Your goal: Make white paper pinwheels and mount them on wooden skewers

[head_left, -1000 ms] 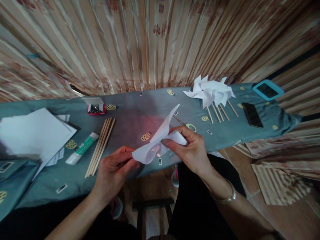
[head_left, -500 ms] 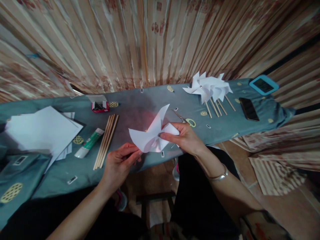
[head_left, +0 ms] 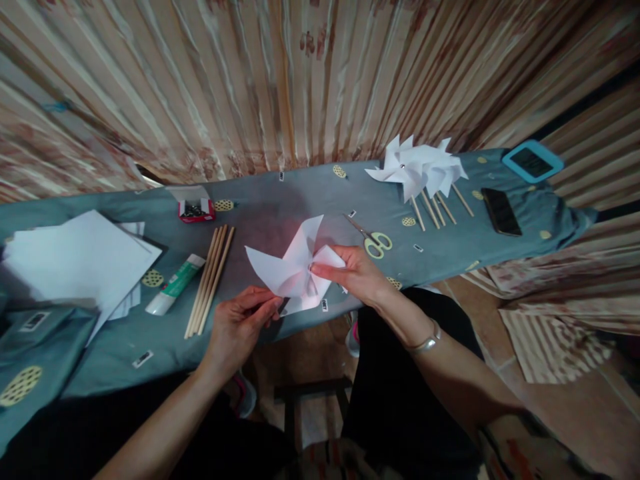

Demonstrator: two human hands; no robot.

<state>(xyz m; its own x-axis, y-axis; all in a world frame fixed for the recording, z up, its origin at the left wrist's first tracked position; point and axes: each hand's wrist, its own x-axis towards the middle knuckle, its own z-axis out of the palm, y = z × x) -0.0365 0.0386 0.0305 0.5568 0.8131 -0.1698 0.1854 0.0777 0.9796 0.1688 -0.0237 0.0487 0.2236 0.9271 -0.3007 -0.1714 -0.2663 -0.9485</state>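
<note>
Now paper pinwheel (head_left: 295,270) flatter, more flaps folded under right hand (head_left: 357,272)

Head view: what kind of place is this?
Likely a home craft table. A patterned cloth covers it in front of a curtain; finished paper pinwheels, wooden sticks and scissors lie on it.

No legible text, label, brand, number or sign. The glue tube (head_left: 174,285) on the table (head_left: 310,193) carries a green-and-white label, too blurred to read. The small black-and-white tags (head_left: 143,359) on the table cloth are likewise unreadable.
</note>
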